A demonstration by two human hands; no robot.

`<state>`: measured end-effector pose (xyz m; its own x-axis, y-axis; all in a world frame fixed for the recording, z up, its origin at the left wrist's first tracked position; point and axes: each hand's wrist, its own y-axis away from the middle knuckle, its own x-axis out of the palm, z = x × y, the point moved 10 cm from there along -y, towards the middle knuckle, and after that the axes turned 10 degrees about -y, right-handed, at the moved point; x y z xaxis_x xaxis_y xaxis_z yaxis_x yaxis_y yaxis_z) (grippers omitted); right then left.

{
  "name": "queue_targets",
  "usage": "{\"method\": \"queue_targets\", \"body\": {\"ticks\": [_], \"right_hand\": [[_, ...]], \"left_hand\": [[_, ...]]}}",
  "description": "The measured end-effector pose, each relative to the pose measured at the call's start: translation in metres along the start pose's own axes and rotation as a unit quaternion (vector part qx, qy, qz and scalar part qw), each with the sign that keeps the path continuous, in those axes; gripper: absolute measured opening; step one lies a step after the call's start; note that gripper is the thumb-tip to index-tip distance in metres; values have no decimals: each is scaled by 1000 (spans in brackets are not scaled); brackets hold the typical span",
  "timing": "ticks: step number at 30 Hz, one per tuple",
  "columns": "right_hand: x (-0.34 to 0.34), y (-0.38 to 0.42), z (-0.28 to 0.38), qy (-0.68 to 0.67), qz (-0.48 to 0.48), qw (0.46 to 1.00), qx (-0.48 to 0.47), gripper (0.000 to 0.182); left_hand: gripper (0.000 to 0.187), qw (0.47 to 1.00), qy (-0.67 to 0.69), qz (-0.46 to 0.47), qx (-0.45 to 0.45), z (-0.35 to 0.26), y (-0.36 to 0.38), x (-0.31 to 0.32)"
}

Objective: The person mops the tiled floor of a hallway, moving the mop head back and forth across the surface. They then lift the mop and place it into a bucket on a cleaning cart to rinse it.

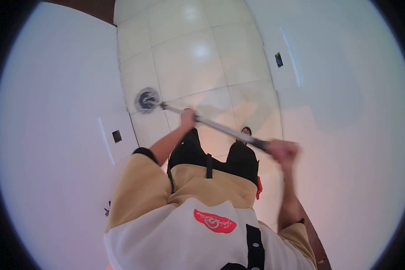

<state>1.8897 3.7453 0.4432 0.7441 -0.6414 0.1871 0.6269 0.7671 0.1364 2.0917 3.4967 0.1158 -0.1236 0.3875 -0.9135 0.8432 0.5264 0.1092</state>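
Note:
A long mop handle (pixel 225 129) slants across the view, grey with dark grips. Its round grey mop head (pixel 147 100), blurred at the rim, lies on the tiled floor near the left wall. My left hand (pixel 188 118) is wrapped round the lower part of the handle. Higher up, at the dark end grip, my right hand (pixel 283 151) is closed on the handle and slightly smeared by motion.
Pale walls (pixel 63 81) stand on both sides of the tiled floor (pixel 184 63). Dark sockets sit in the left wall (pixel 117 136) and the right wall (pixel 279 59). One dark shoe (pixel 246 131) shows below the handle.

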Motion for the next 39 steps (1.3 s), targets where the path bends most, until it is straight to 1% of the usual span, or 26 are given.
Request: {"method": "queue_targets", "body": {"ticks": [1,2,3,4,5,6,8,10,14,16,18,19,21,22,23,25,26,28,30,32,33,34,35,36,37,39], "right_hand": [[-79,36,11,28,-83,996,-9,21],[-108,76,71,250,-24,963,-96,10],[-136,122,131,565,-35,798,-208,6],[-165,173,188,717,-89,618,-311,17],[-182,189,225,622,-149,713,-287,8],[-200,208,260,487,-210,800,-281,3],[-210,227,295,163,-263,919,-245,21],[-201,203,296,193,-314,887,-279,25],[-181,187,298,93,-284,900,-318,32],[-134,163,290,-110,-51,968,-219,34],[-118,158,267,-148,-5,965,-218,29],[-110,159,244,-22,-214,932,-291,22],[-78,146,171,-1,-68,960,-272,9],[-41,122,111,-243,28,952,-186,12],[-27,133,63,-73,-146,964,-211,15],[87,113,-1,-123,-7,990,-68,20],[117,115,-28,-73,46,995,-49,13],[148,134,-46,-66,112,991,-23,11],[103,150,-40,-15,68,997,11,16],[5,183,-25,-5,29,998,-54,22],[-59,208,-6,17,-17,998,-62,22],[-123,243,37,86,-79,989,-87,21],[-178,286,91,197,-139,961,-137,21],[-218,335,157,350,-184,895,-206,21],[-234,377,214,450,-223,824,-262,21],[-253,423,270,298,-254,876,-282,21]], "left_hand": [[26,996,3,92,13,-78,-14,18],[18,995,-23,87,30,-137,-21,88],[14,985,-7,157,63,-247,-27,52],[16,990,44,73,110,-316,-30,122],[20,983,54,115,133,-394,-38,130],[21,963,111,189,159,-461,-46,38],[22,948,156,171,219,-525,-56,15],[22,939,180,181,231,-544,-86,23],[17,941,238,87,225,-496,-80,-26],[15,936,283,55,204,-439,-48,-61],[15,955,226,67,180,-374,-12,-59],[17,962,218,56,155,-323,14,-58],[29,977,199,51,61,-208,60,-42],[33,978,198,3,61,-148,84,-42],[34,976,210,-36,38,-87,110,-42],[36,994,105,15,-8,9,153,-41],[22,990,117,-80,1,51,172,-45],[20,980,-117,77,-142,53,191,-68],[18,992,-75,30,-93,28,187,-20],[16,999,22,12,23,-46,177,22],[10,998,-17,33,-42,-101,168,60],[19,990,33,134,-3,-172,156,104],[17,974,173,142,35,-259,150,119],[15,977,63,177,103,-423,141,121],[15,973,97,170,123,-490,133,141],[20,943,150,215,204,-586,127,84]]}}
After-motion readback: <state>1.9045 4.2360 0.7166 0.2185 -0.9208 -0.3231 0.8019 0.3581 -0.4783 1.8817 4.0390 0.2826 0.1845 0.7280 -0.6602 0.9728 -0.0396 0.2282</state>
